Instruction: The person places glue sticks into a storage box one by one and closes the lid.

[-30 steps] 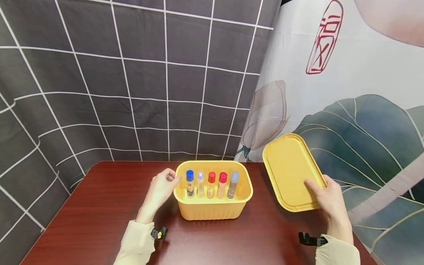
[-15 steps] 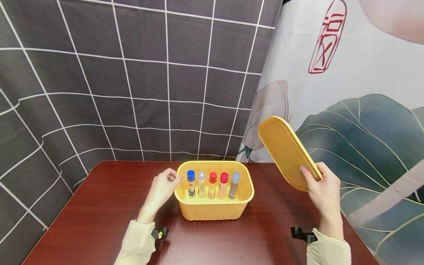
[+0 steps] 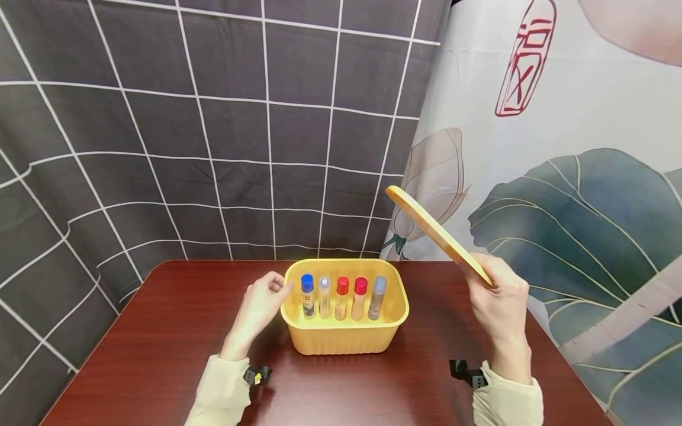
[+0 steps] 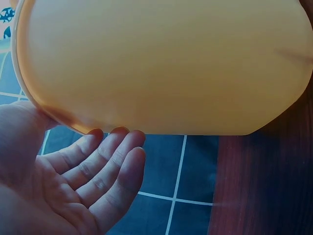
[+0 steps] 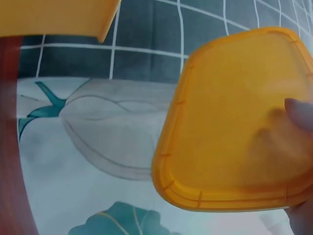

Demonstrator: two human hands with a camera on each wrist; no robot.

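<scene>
A yellow plastic box (image 3: 341, 340) stands on the table in the head view. Inside stand several small capped tubes: one blue-capped (image 3: 307, 296), one white-capped (image 3: 324, 297), two red-capped (image 3: 341, 299) and one pale-blue-capped (image 3: 377, 297). At the box's left end my left hand (image 3: 261, 305) holds the rim with the thumb, fingertips against the outer wall in the left wrist view. My right hand (image 3: 501, 299) grips a yellow lid (image 3: 437, 231) by its lower end. The lid is tilted and raised above the table, right of the box, nearly edge-on in the head view.
The dark red-brown table (image 3: 176, 337) has its back edge just behind the box. A dark grey curtain (image 3: 229, 130) with white grid lines hangs behind it. To the right is a white cloth (image 3: 479, 142) with leaf and flower prints.
My right hand has moved left and slightly up with the lid, turning it from face-on to nearly edge-on in the head view. The left hand, box and tubes stay in place.
</scene>
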